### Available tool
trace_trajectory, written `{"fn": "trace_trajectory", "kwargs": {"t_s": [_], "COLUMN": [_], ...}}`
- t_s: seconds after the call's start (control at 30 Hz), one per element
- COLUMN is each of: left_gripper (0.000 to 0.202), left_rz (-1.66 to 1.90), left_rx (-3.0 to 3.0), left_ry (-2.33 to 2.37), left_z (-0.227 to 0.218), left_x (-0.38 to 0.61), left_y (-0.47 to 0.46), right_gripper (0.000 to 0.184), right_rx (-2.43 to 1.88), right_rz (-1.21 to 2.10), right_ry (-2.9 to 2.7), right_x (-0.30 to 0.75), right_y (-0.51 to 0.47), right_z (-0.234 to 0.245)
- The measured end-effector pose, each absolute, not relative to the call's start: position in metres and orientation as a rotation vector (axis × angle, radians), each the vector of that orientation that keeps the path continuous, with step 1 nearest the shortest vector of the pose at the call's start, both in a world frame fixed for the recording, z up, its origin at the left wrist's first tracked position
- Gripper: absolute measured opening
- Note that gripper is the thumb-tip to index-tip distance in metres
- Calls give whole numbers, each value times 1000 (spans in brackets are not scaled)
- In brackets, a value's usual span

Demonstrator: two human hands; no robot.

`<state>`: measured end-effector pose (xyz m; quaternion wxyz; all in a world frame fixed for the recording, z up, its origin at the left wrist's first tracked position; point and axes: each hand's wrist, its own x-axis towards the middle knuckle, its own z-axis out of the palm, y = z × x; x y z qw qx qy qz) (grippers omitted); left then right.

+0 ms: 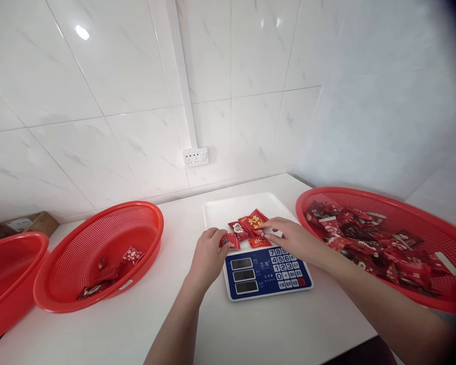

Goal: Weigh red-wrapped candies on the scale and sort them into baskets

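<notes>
A small pile of red candy packets [238, 229] lies on the white pan of a digital scale [213, 209], whose blue front carries number keys and three grey displays. At the pile's left edge, my left hand [208, 256] is closed on a red packet [234, 240]. From the right, my right hand [289, 237] has its thumb and fingers curled at the edge of a larger red packet with yellow characters [253, 220]. Part of the pile is hidden behind my fingers.
A red basket [302, 203] full of red packets stands to the right. Left of the scale, another red basket [152, 228] holds a few packets. A further red basket [15, 248] and a cardboard box [43, 223] are at far left. A tiled wall with a socket [196, 157] rises behind.
</notes>
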<state>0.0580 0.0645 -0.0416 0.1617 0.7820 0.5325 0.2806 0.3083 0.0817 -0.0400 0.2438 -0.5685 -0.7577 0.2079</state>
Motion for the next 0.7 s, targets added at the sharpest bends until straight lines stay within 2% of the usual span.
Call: {"fn": "trace_trajectory", "kwargs": {"t_s": [0.07,0.37,0.53,0.7], "left_gripper": [19,15,16,13], "left_rz": [805,781,817,917], "left_rx": [2238,2286,2303,2325], "left_ry": [1531,1493,1473,1428], "left_z": [-39,-38,-43,-43], "left_x": [57,56,56,53], "left_y": [64,62,62,64], "right_gripper": [29,32,38,38], "right_rx": [-1526,-1658,-1652,-1632], "right_rz": [550,343,373,374], "right_ry": [-2134,-2108,-2130,-2107], "right_x": [308,317,307,315], "right_y": [82,96,98,90], "right_z": [-40,-50,-57,-42]}}
